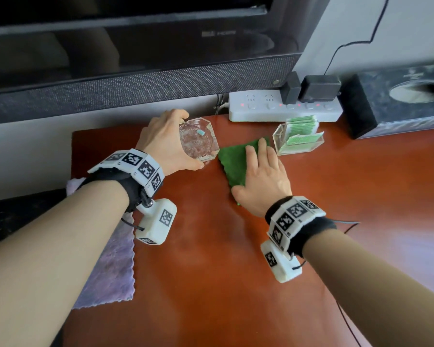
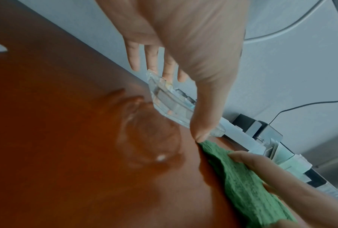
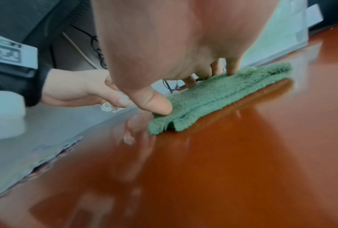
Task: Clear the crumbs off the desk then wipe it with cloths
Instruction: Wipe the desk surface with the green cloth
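Observation:
My left hand [image 1: 162, 144] grips a clear glass ashtray [image 1: 199, 141] at the back of the red-brown desk [image 1: 223, 259], thumb on its near edge and fingers over the far rim. A small teal scrap lies in the ashtray. From the left wrist, the left hand [image 2: 183, 38] holds the ashtray [image 2: 170, 104] just left of the folded green cloth [image 2: 248, 185]. My right hand [image 1: 261, 179] lies flat on the green cloth [image 1: 236, 161], fingers straight. The right wrist view shows that hand [image 3: 173, 38] pressing the cloth [image 3: 222, 95] onto the desk.
A purple cloth [image 1: 110, 266] hangs over the desk's left edge. Behind stand a white power strip [image 1: 261, 108] with plugs, a clear holder of green packets [image 1: 298, 140], a black box [image 1: 398, 108] and a screen's speaker bar [image 1: 135, 81].

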Demonstrator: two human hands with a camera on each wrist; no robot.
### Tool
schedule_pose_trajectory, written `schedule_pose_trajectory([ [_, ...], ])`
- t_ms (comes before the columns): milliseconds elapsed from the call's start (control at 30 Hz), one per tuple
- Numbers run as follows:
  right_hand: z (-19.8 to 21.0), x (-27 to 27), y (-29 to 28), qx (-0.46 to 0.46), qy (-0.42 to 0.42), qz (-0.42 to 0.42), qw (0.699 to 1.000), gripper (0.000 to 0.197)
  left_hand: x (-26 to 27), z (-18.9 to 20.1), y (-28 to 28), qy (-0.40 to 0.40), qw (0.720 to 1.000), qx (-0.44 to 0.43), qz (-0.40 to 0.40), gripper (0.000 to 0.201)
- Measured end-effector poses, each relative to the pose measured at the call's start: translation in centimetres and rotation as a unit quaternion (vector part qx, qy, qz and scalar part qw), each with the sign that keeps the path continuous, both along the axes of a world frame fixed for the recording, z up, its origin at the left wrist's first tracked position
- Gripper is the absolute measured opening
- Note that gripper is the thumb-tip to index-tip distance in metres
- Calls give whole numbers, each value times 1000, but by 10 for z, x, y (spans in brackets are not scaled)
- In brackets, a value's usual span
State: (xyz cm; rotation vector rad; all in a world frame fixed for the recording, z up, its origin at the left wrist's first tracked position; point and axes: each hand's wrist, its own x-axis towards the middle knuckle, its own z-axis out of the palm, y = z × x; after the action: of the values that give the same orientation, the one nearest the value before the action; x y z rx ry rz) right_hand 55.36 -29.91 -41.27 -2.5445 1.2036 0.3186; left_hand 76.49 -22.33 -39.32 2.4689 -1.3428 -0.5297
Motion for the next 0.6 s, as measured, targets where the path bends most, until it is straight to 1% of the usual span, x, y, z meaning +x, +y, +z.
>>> schedule_pose_trajectory([
  [367,-4,-9,0,-6,-28,11,1000,93,-22,-11,-26,-17,1000,6,-19,109],
  [600,-6,-19,1,12,-45,23,999,92,-28,-15,-37,-30,999,-4,-23,105],
])
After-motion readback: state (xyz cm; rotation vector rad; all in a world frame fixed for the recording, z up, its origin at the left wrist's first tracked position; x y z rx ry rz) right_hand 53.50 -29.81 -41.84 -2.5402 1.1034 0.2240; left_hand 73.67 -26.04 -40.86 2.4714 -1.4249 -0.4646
